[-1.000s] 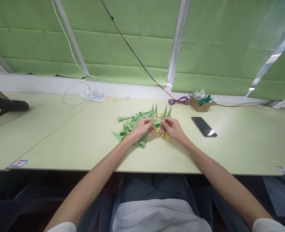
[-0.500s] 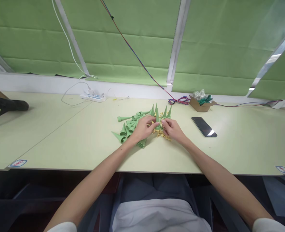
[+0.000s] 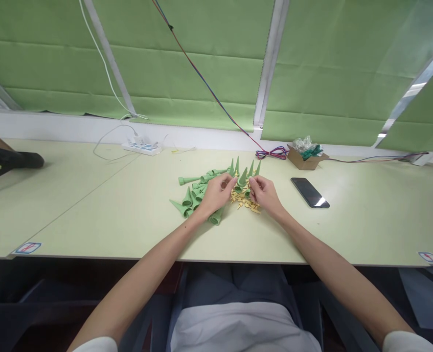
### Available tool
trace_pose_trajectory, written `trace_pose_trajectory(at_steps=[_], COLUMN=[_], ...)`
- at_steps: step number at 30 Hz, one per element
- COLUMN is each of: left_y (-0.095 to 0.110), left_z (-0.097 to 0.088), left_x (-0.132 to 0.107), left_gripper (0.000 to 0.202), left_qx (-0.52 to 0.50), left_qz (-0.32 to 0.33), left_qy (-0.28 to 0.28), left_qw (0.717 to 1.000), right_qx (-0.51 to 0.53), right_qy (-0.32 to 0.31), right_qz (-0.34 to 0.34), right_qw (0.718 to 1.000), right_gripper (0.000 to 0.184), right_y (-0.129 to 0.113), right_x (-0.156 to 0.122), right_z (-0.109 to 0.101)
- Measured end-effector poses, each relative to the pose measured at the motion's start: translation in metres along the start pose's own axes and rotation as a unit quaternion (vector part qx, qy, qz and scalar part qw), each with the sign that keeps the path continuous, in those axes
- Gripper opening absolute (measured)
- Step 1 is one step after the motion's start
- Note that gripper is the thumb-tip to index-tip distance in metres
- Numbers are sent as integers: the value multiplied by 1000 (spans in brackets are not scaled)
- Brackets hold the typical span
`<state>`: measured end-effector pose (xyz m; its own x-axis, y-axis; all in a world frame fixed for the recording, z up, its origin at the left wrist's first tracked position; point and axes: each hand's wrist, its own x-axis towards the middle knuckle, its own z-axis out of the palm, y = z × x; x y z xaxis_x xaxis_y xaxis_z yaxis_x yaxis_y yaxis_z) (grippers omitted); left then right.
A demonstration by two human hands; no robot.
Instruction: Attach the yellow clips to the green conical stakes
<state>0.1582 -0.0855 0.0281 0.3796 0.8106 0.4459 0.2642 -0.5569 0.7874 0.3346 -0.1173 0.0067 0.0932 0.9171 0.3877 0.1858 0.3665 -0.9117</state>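
Note:
A heap of green plastic cones point(image 3: 196, 190) lies on the pale table point(image 3: 91, 205), with several cones standing upright point(image 3: 235, 167) behind it. Small yellow pieces point(image 3: 246, 203) are scattered between my hands. My left hand point(image 3: 216, 193) has its fingers curled, pinching at one green cone point(image 3: 241, 180) that stands tilted between both hands. My right hand point(image 3: 263, 193) is closed too, its fingertips at the same cone's right side. I cannot tell whether either hand also holds a yellow piece.
A black phone point(image 3: 309, 191) lies right of my hands. A small cardboard box point(image 3: 306, 157) with crumpled plastic stands behind it, beside coiled red and blue wires point(image 3: 271, 153). A white power strip point(image 3: 143, 146) sits at the back left. A dark object point(image 3: 12, 159) lies at far left.
The cone held flat between my hands a second ago has been turned point up. Both hands shifted slightly away from me, toward the upright cones.

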Motion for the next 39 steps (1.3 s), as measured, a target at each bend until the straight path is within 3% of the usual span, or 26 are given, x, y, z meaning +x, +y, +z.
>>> trace_pose_trajectory(at_steps=[3,8,16,26,32,39], left_y=[0,-1,-3,2,-5,-4], left_z=[0,0,-3,-4,1,2], left_x=[1,1,0,-3,1,1], left_gripper=[56,56,47,36,34,28], left_qx=[-63,-154,-141,-50,-6,-7], left_qz=[-70,-126,-113,-32,42,25], left_qy=[-65,-101,-117,-73,-2,15], left_qw=[993,975,977,996,999,1000], right_qx=[-15,-71,-93,-8,61,55], right_qy=[-2,-41,-43,-65,-76,-60], right_qz=[-26,-59,-59,-9,45,21], right_qw=[1000,995,993,998,994,996], right_gripper=[36,31,31,45,56,50], right_y=[-4,-10,-8,-2,-4,-9], right_x=[-3,-8,-7,-5,-3,-4], right_z=[0,1,-1,0,4,5])
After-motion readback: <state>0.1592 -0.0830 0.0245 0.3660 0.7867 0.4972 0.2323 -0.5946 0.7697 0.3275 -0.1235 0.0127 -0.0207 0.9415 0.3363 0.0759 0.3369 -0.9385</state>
